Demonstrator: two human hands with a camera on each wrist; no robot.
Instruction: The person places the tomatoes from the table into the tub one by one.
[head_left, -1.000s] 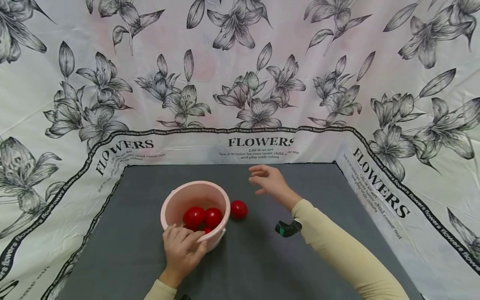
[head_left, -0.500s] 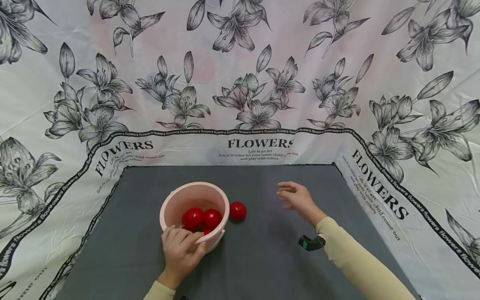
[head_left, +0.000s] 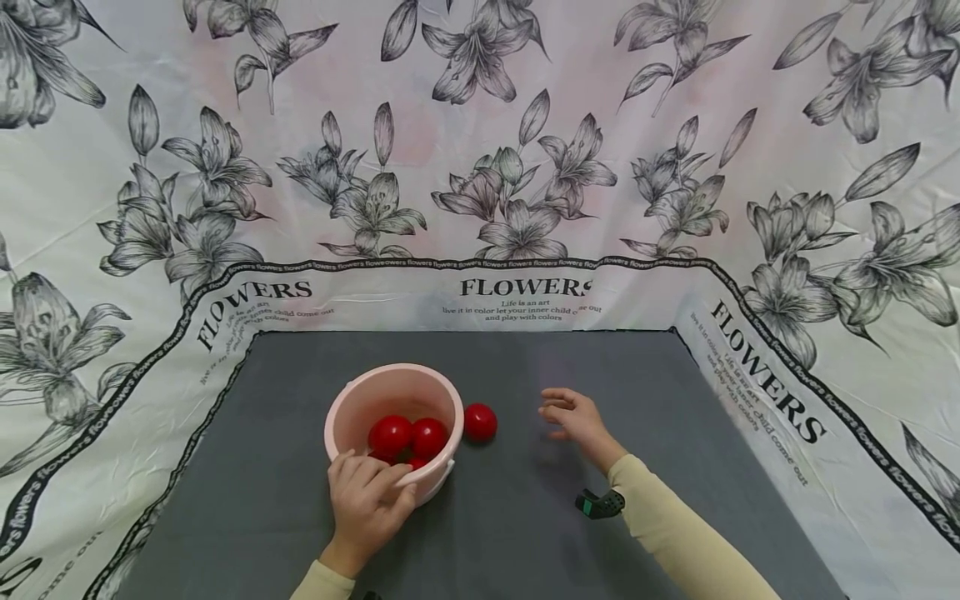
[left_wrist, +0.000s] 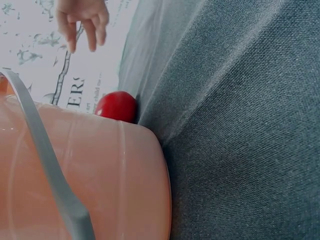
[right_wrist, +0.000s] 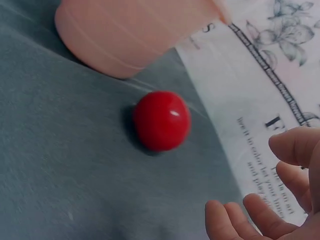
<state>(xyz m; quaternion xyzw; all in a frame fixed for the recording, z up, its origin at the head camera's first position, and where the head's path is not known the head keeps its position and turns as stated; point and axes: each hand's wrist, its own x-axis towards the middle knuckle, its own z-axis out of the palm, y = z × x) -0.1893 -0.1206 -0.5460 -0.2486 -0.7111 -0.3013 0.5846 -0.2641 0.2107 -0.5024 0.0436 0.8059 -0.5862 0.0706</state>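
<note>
A pale pink bucket [head_left: 442, 392] stands on the dark grey cloth with several glossy red tomatoes [head_left: 390, 435] inside, the lower ones partly hidden. My left hand [head_left: 367, 504] grips its near rim, fingers hooked over the edge and thumb on the outside. Just right of the bucket lies another tomato [head_left: 480, 423], which the right wrist view shows as a smooth red ball [right_wrist: 161, 120]. My right hand [head_left: 577, 423] hovers to the right of that loose tomato, holding nothing, its fingers spread and slightly bent. The left wrist view shows the bucket's side with its grey handle [left_wrist: 47, 155].
Dark grey cloth [head_left: 600, 358] covers the table. A white flower-printed sheet [head_left: 517, 308] rises behind it and along both sides. A black band [head_left: 600, 503] sits at my right wrist.
My right hand has pulled away to the right and nearer to me, then drifted a little back left. My left hand, the bucket and the tomatoes have stayed put.
</note>
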